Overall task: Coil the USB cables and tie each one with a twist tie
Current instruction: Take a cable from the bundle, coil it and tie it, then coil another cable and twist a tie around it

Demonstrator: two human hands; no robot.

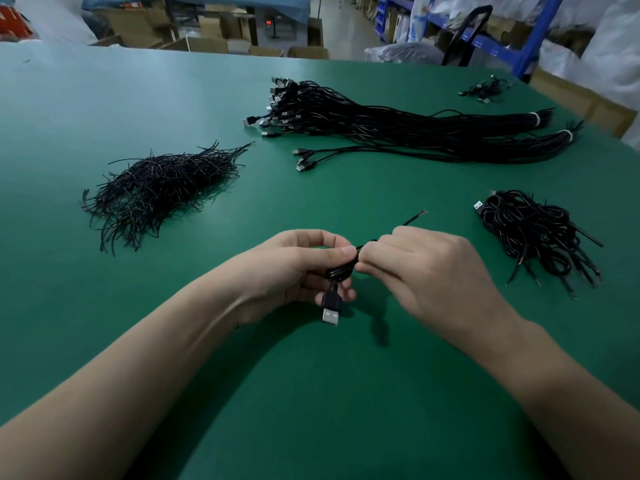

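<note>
At centre, above green table [104,116]: one black USB cable [341,271], wound into a small coil. Gripped by left hand [298,268], thumb and fingers curled round the loops. Hanging below the coil: USB plug [330,311], metal end down. Right hand [426,275] clenched on the cable just beside the coil. Cannot tell whether a twist tie also sits in that pinch, as the fingertips are hidden. Projecting up-right past the knuckles: bare cable end [415,216], tip blurred. Coil mostly covered; loop count unreadable.

On the table, left: loose heap of twist ties [156,188]. Far centre: long bundles of uncoiled cables [398,129], banded white at the right end. Right: pile of coiled cables [533,237], ties on them not discernible. Far right: small cable cluster [485,89], too small to make out. Beyond the table edge: cartons [207,45] and blue shelving [540,32], blurred.
</note>
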